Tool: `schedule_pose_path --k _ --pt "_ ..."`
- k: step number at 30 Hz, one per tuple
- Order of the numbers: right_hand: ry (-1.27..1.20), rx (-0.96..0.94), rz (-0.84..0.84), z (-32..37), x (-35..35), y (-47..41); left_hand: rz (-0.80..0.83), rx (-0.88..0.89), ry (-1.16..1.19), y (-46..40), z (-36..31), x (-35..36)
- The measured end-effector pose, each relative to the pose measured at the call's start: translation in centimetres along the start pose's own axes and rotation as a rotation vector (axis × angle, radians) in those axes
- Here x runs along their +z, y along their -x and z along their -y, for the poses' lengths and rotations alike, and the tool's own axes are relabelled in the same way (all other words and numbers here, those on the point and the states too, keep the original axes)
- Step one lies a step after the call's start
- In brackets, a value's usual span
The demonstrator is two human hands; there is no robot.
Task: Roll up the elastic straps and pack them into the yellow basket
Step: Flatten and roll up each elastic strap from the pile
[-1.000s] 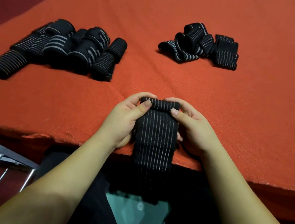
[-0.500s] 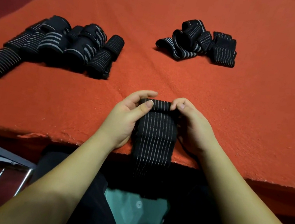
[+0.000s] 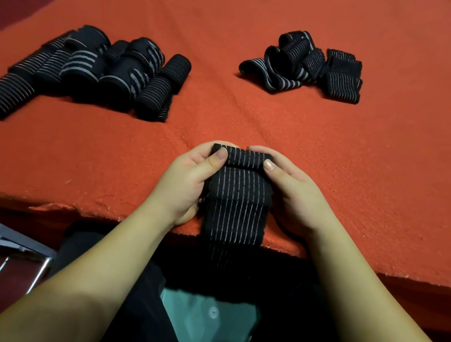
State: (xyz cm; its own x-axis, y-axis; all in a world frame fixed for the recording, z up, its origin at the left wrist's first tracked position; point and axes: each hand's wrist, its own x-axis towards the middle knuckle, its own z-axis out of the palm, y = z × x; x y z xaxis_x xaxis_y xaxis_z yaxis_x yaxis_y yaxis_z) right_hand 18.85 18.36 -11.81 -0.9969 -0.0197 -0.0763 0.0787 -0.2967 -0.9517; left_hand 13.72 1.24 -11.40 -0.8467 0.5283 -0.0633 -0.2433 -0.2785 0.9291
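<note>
Strap (image 3: 236, 201) laid flat at table (image 3: 364, 167) edge, tail hung over so it feeds | rolled end pinched by left hand (image 3: 188, 177) and right hand (image 3: 296, 195), kept tight.

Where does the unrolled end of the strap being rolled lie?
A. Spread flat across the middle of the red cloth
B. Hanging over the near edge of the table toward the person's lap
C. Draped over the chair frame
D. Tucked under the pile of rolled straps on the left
B: the strap, its rolled end pinched by the left hand and right hand, runs toward the person and drops over the near edge of the red cloth.
</note>
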Motion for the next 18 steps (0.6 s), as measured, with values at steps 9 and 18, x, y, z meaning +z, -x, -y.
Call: schedule_pose_path --k 9,18 --pt "-0.115 0.053 0.047 0.63 -0.13 0.25 0.045 0.022 0.053 0.2 -0.09 -0.15" --pt "0.058 0.004 -0.05 0.09 0.04 0.01 0.017 0.059 -0.04 -0.06 0.56 0.34"
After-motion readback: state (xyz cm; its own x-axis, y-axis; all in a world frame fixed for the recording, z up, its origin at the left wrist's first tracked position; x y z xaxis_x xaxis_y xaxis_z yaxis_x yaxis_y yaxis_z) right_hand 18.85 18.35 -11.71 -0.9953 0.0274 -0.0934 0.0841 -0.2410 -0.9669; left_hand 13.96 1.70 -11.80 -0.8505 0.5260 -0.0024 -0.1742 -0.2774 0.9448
